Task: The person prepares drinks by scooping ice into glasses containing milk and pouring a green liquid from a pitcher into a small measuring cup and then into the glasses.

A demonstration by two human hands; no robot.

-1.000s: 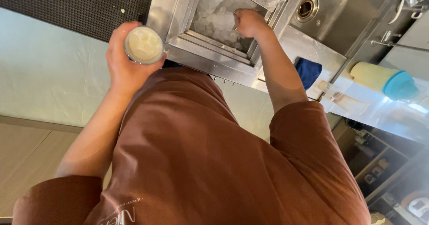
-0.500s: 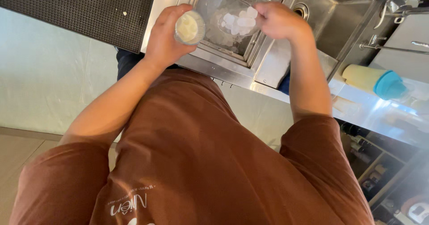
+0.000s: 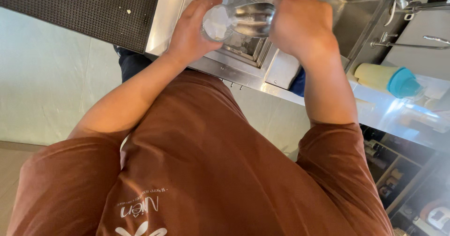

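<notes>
- The person wears a brown short-sleeved top (image 3: 220, 170), plain reddish-brown cloth that fills most of the view from the head camera.
- Both sleeves end above the elbow, with broad, loose hems; the forearms are bare.
- The cloth lies smooth over the chest and belly, with soft folds running toward the shoulders and a slight sheen where the light falls on it.
- Low on the front sits a small white printed marking (image 3: 138, 217): a line of lettering with a leaf-like or petal-like shape beside it.
- Dark trousers (image 3: 131, 62) show just beyond the hem of the top.
- No watch, ring or glove shows on the left hand (image 3: 190, 34) or the right hand (image 3: 302, 27).
</notes>
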